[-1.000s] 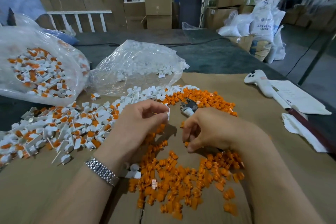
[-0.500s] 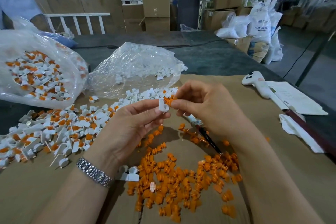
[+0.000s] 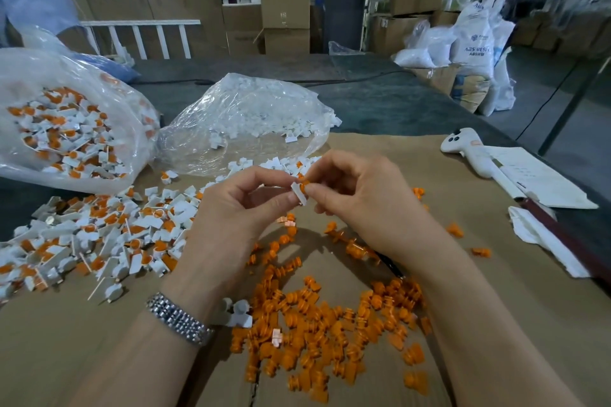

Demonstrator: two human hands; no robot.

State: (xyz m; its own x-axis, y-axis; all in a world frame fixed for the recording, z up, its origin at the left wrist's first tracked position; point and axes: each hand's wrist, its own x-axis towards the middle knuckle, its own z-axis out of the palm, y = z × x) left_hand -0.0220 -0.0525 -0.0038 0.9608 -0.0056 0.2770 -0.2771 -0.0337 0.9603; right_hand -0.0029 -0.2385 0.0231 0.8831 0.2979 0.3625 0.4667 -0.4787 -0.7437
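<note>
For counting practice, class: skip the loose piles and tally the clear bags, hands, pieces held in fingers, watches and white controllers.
Clear bags: 2
Hands: 2 (left hand, right hand)
Held pieces: 2 (white piece, orange piece)
Watches: 1
White controllers: 1
Total: 8

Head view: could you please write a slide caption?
Left hand holds a white clip; right hand presses an orange plug against it.

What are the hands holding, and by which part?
Left hand pinches the white piece by its near edge; right hand pinches the orange plug set against it.
</note>
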